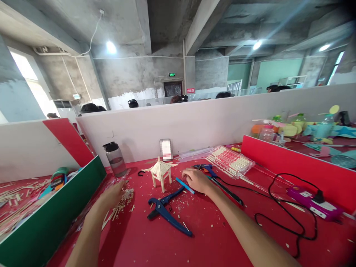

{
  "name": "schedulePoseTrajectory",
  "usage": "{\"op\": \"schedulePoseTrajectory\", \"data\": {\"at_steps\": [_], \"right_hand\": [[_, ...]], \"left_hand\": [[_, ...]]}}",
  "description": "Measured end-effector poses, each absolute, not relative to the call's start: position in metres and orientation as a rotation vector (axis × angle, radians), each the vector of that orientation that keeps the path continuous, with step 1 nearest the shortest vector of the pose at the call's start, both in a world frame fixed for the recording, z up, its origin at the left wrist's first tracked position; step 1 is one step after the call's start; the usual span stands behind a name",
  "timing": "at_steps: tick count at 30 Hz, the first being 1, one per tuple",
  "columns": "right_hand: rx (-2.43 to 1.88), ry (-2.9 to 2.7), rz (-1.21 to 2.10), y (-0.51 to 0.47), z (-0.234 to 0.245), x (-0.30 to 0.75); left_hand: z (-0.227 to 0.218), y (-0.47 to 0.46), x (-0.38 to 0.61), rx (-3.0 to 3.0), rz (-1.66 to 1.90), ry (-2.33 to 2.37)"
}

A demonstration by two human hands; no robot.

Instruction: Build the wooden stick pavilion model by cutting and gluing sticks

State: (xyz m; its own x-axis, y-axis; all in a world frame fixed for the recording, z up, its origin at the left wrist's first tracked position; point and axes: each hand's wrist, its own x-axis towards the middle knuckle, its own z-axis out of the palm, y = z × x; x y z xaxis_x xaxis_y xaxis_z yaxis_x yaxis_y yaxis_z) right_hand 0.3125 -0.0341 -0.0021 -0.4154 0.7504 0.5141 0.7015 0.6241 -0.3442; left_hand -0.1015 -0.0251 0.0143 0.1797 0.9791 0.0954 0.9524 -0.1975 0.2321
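My left hand (115, 193) reaches over a heap of short wooden stick pieces (124, 200) beside crumpled clear plastic. Its back faces me and hides most of the fingers, so I cannot make out a grip. On the right, my right hand (196, 180) rests low over the table with loosely bent fingers apart, close to a blue stick-like piece (185, 185); nothing shows held in it. Between the hands stands a small pavilion model (160, 171) of pale wooden sticks, with a pointed roof on legs. In front of it lies a blue-handled pipe cutter (167, 214).
A dark-lidded water bottle (116, 161) stands back left. Behind my right hand are a blue glue gun (207, 169) and packaged wooden sticks (230, 161). A black cable (294, 218) loops to a purple power strip (314, 204). Green (61, 204) and red (300, 170) dividers flank the table.
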Motion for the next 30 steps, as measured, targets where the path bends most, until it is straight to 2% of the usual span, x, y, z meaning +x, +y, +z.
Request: {"op": "schedulePoseTrajectory", "data": {"at_steps": [5, 9, 14, 18, 30], "right_hand": [[-1.145, -2.181, 0.080, -0.034, -0.002, 0.313], [-1.158, -2.184, 0.093, -0.035, -0.001, 0.312], [-1.101, -2.316, 0.197, -0.041, -0.001, 0.308], [-1.067, -2.425, 0.258, -0.046, 0.001, 0.304], [-0.969, -2.606, 0.330, -0.055, 0.010, 0.291]], "left_hand": [[0.027, -0.029, -0.093, 2.310, 0.189, 2.115], [0.038, -0.034, -0.082, 2.276, 0.386, 2.108], [0.037, -0.037, -0.067, 2.113, 0.724, 1.636], [0.033, -0.039, -0.053, 1.943, 0.825, 1.306], [0.040, -0.049, -0.032, 1.800, 0.818, 1.117]]}}
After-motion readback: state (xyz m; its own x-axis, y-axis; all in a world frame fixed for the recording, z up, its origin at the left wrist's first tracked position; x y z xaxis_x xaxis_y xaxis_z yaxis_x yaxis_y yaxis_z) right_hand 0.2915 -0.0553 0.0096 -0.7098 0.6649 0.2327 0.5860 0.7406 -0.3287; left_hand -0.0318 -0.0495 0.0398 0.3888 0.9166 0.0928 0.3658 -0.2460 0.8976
